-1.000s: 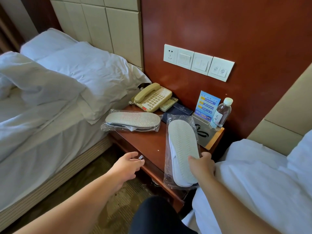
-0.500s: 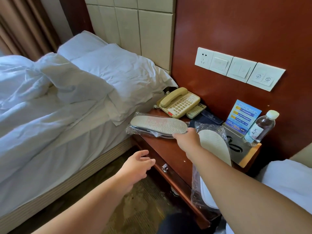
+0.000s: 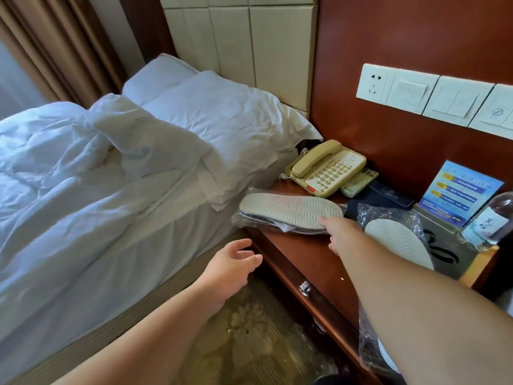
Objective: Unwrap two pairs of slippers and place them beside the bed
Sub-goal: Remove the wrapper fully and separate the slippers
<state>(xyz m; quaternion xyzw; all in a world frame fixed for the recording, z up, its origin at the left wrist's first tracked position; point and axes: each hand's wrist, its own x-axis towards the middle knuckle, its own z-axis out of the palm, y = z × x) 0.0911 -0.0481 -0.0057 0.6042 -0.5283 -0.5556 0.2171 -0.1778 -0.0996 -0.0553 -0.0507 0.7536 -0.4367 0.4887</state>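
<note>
Two pairs of white slippers in clear plastic lie soles up on the wooden nightstand [image 3: 299, 254]. The left wrapped pair [image 3: 288, 209] sits by the bed. My right hand [image 3: 342, 233] grips its right end, thumb on the sole and fingers at the pack's edge. The second wrapped pair [image 3: 399, 241] lies to the right, partly hidden behind my right forearm, with its plastic hanging over the nightstand's front edge. My left hand [image 3: 230, 269] hovers open above the carpet, between the bed [image 3: 83, 218] and the nightstand, holding nothing.
A beige telephone [image 3: 327, 168], a remote [image 3: 358, 183], a dark folder [image 3: 388, 194], a blue card stand [image 3: 458, 193] and a water bottle [image 3: 491, 220] crowd the nightstand's back. Wall switches [image 3: 433, 98] are above. Patterned carpet [image 3: 249, 337] runs between bed and nightstand.
My right hand left the right-hand pack, crossed to the left pack and took hold of its end. My view swung left and closer. The left hand rose slightly, staying open.
</note>
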